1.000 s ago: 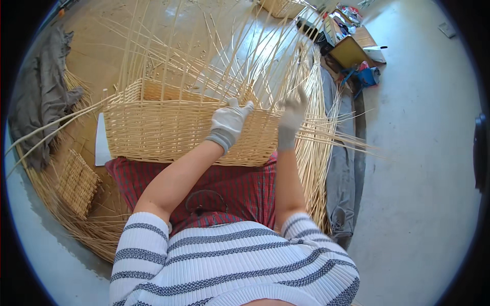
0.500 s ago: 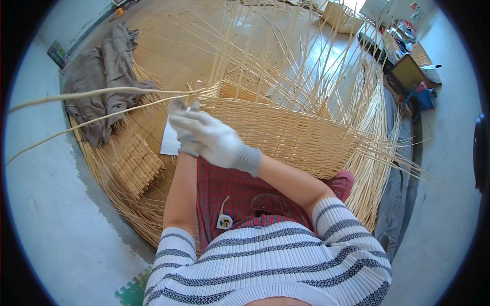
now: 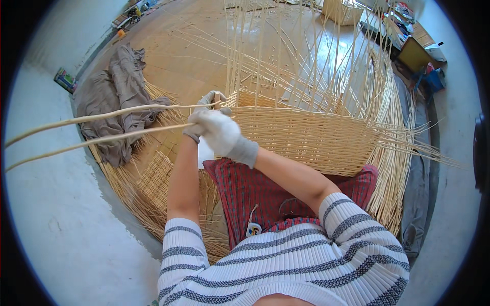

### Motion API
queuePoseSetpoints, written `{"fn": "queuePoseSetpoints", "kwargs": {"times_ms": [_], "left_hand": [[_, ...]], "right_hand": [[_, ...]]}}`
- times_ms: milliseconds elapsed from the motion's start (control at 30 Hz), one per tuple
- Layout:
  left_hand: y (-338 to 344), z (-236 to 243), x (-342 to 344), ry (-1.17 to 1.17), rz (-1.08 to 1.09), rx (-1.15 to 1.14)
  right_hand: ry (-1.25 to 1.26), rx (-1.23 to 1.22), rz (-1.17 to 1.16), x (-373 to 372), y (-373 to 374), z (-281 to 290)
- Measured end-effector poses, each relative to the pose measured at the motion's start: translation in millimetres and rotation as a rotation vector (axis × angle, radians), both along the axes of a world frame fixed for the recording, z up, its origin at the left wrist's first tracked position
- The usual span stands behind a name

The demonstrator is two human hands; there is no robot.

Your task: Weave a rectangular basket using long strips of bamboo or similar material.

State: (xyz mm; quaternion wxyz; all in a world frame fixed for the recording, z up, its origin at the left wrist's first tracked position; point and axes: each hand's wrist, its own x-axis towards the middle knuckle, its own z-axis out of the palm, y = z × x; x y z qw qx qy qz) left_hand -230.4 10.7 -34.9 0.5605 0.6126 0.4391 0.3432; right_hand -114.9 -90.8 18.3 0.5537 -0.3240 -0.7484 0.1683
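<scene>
A partly woven wicker basket (image 3: 301,135), with tall upright stakes, rests across my lap. At its left corner my left hand (image 3: 208,98), in a pale glove, is closed around the edge; my right hand covers much of it. My right hand (image 3: 219,131), also gloved, is in front and closed on a long wicker rod (image 3: 117,137) that runs out to the left. A second rod (image 3: 127,109) lies above it and reaches the same corner. The fingertips of my right hand are partly hidden.
A bundle of loose rods (image 3: 390,153) lies to the right. Left of me are a small woven panel (image 3: 157,178) and a crumpled grey cloth (image 3: 120,86). A tape measure (image 3: 253,229) hangs at my lap. Another basket (image 3: 342,13) stands at the back.
The view has shifted, so the basket and hands appear farther right. My right hand has turned and closed on the lower rod, whose free end now sits nearer the upper rod.
</scene>
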Motion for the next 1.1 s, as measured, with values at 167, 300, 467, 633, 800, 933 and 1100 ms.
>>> {"fn": "queuePoseSetpoints", "kwargs": {"times_ms": [167, 300, 467, 633, 800, 933, 1100], "left_hand": [[25, -4, -5, -0.001, -0.247, 0.118], [9, 6, -7, -0.012, -0.22, 0.041], [-4, -21, -9, -0.095, -0.047, 0.046], [7, -18, 57, -0.262, 0.058, 0.045], [-5, -26, 29, -0.211, 0.307, 0.06], [-35, -26, 60, -0.243, 0.619, 0.282], [-72, 15, 120, -0.039, 0.318, 0.423]], "right_hand": [[1.183, -0.411, 0.229, 91, 16, -90], [1.166, -0.794, -0.113, 113, -1, -87], [0.397, -0.293, -0.445, 84, 59, -40], [0.395, -0.736, -0.192, 146, 208, -20], [0.393, -0.186, -0.404, 155, 15, -104], [0.936, -0.714, -0.203, 208, -28, -87], [0.919, -0.719, -0.387, 204, -40, -113]]}}
